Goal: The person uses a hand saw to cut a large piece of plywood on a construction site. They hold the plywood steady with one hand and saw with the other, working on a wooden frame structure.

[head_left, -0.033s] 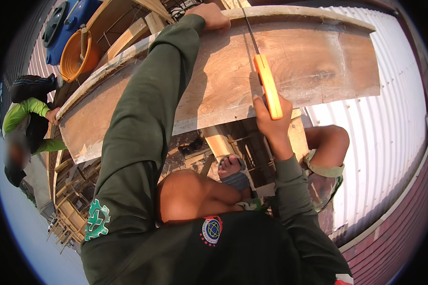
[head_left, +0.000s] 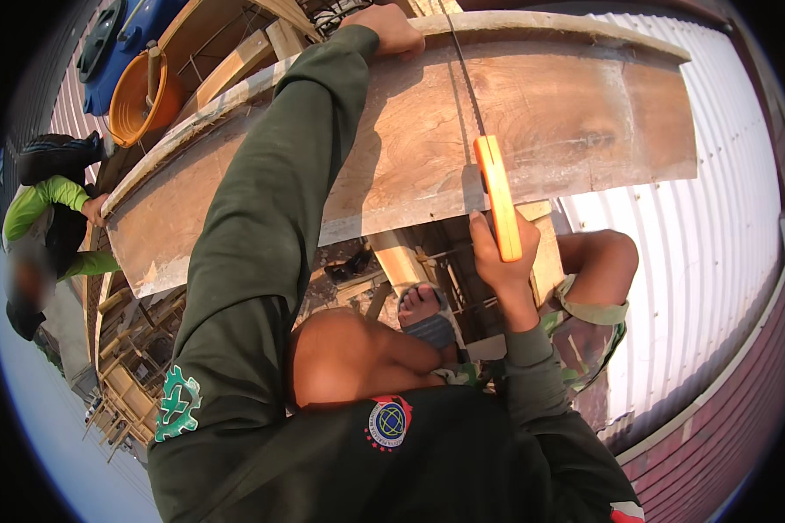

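My right hand [head_left: 503,255] is closed round the orange handle of a handsaw [head_left: 499,200]. The saw's thin dark blade runs away from me over a long plywood panel [head_left: 532,113] and crosses the wooden batten [head_left: 576,28] along its far edge. The cutting point at the batten is hard to make out. At that far edge, left of the blade, my left hand [head_left: 385,30] is closed over the batten, its fingertips partly hidden. The panel lies across wooden supports in front of my knees.
A co-worker's hand [head_left: 94,209] rests on the panel's left end. An orange bucket [head_left: 139,109] and a blue drum [head_left: 105,65] stand at the far left. White corrugated roofing [head_left: 680,288] spreads to the right. Timber beams [head_left: 399,261] and rods lie below the panel, beside my sandalled foot [head_left: 423,309].
My right hand has drawn the handsaw back toward me, its handle now lower and slightly further right. My left hand keeps its hold on the batten, and the panel stays nearly still.
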Demonstrator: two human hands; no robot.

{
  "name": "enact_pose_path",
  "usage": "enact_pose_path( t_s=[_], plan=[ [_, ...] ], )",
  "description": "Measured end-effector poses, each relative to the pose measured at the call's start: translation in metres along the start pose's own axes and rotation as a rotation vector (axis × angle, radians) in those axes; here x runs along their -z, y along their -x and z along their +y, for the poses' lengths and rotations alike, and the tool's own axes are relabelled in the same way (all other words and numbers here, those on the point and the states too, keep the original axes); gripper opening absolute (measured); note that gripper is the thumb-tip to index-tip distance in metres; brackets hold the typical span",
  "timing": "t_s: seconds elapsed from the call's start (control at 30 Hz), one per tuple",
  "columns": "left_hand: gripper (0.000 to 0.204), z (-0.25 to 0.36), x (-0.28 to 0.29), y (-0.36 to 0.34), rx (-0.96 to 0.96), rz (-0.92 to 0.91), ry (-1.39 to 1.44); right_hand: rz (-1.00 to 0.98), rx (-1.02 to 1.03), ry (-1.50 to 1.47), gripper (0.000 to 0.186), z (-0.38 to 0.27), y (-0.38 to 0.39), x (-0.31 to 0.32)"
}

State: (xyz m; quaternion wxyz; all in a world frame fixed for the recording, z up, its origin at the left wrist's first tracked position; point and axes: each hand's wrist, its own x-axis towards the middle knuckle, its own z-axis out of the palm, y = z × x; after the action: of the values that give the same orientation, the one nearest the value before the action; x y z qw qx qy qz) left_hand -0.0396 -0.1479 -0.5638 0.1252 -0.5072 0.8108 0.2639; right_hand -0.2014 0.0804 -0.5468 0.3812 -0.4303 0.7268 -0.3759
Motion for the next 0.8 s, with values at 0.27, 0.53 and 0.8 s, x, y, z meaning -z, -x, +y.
enact_pose_path(
  t_s=[0.27,0.53,0.8],
  plan=[
    [0.048,0.025,0.010,0.020,0.115,0.123,-0.157,0.096,0.123,-0.085,0.014,0.010,0.026,-0.007],
    [0.049,0.015,0.018,0.005,0.080,-0.071,-0.118,0.081,0.135,-0.122,0.019,0.001,-0.011,-0.020],
    [0.049,0.022,0.018,0.015,0.040,0.037,-0.144,0.065,0.067,-0.195,0.029,0.024,0.030,-0.014]
  ],
)
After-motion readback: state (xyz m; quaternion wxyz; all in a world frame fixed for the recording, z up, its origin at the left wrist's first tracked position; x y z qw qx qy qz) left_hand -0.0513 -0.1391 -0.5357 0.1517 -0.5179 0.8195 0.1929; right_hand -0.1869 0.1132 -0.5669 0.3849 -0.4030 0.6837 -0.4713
